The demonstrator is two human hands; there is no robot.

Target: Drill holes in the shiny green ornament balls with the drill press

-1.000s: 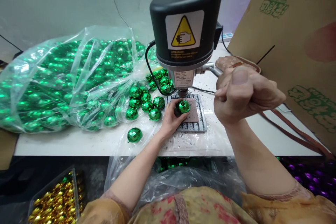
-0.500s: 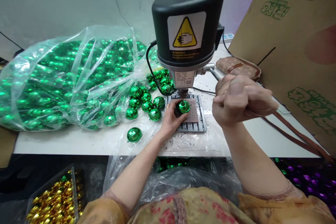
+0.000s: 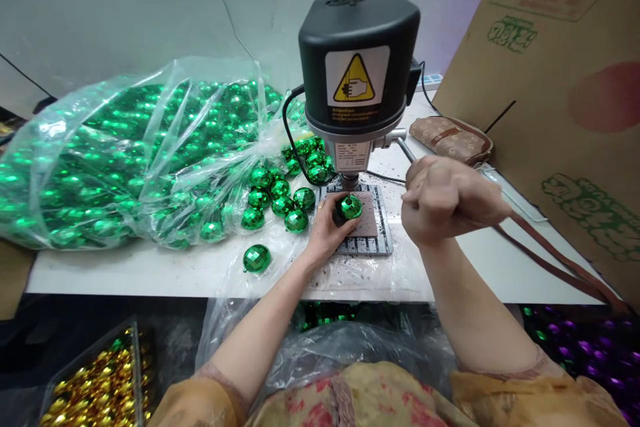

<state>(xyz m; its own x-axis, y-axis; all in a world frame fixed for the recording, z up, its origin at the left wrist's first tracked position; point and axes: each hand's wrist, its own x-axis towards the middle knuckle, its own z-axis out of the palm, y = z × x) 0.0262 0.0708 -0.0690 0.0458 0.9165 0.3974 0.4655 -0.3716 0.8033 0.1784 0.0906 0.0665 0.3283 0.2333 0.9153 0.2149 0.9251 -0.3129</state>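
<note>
My left hand (image 3: pixel 329 225) grips a shiny green faceted ball (image 3: pixel 351 207) between thumb and fingers, under the chuck of a small black drill press (image 3: pixel 361 73). The ball rests on a pinkish-brown board (image 3: pixel 369 217) over the slotted metal base (image 3: pixel 386 233), with dark shavings scattered around. My right hand (image 3: pixel 445 197) is closed in a fist around the end of the press's feed lever (image 3: pixel 404 148), whose tip is hidden by the fingers. The bit meets the top of the ball; whether it has gone in, I cannot tell.
Several loose green balls (image 3: pixel 283 205) lie left of the base, one (image 3: pixel 257 258) nearer the front. Behind them spreads a big clear bag (image 3: pixel 125 140) full of them. A brown purse (image 3: pixel 450 139) and a tall cardboard box (image 3: pixel 560 100) stand right. Gold balls (image 3: pixel 95 387) sit in a bin below.
The drill press head has come lower in the view, and my right hand has shifted slightly left with the lever. My left hand keeps the ball in place.
</note>
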